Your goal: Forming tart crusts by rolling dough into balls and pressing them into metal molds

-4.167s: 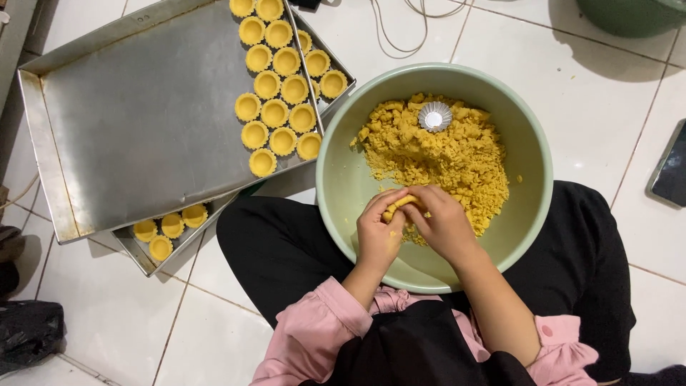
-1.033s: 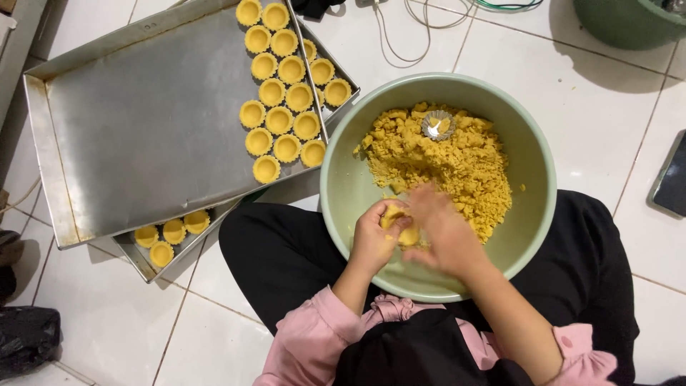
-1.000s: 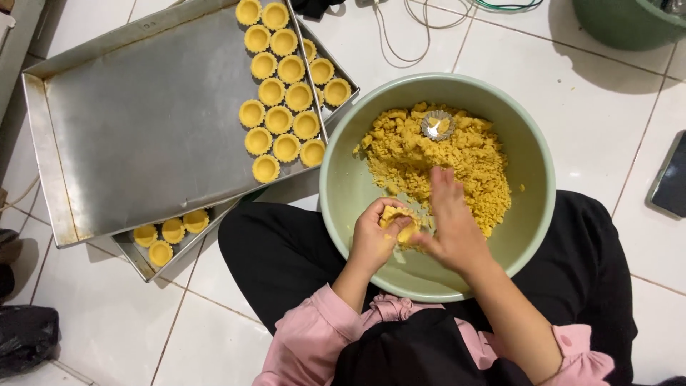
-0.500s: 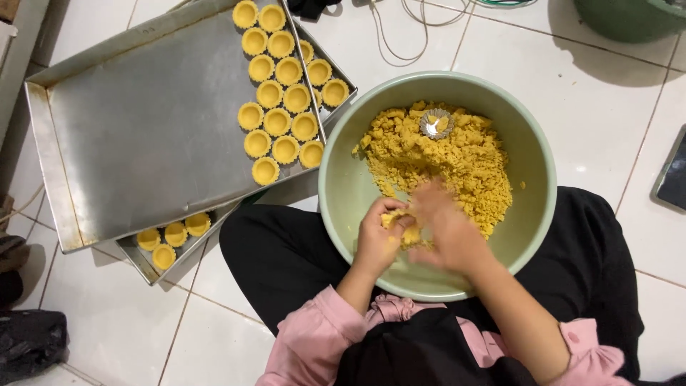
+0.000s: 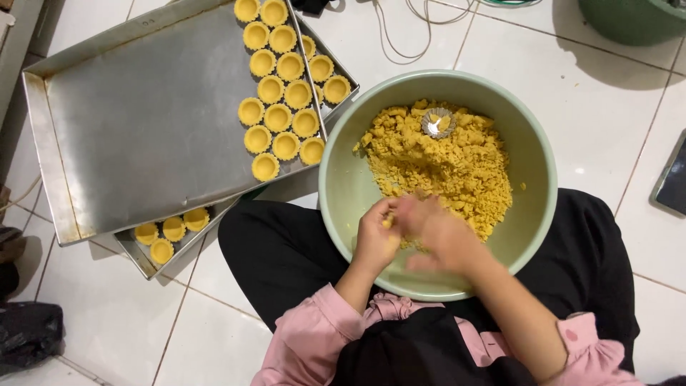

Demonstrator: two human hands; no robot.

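Observation:
A pale green bowl (image 5: 343,186) rests on my lap, holding crumbly yellow dough (image 5: 457,164) and a small fluted metal tart mould (image 5: 437,122) at its far side. My left hand (image 5: 376,236) is inside the bowl's near edge, closed around a small lump of the yellow dough (image 5: 389,243). My right hand (image 5: 439,232) is blurred right beside it, over the dough and touching the lump, with its fingers bent toward the left hand.
A large metal baking tray (image 5: 143,136) lies on the tiled floor at left, with several yellow tart shells (image 5: 282,100) along its right side. A second tray (image 5: 139,254) under it holds more shells. Cables and a green tub (image 5: 629,18) sit at the top.
Earlier my right hand reached up into the dough pile; it has come back beside my left hand and moves quickly over the lump. The bowl and trays stay put.

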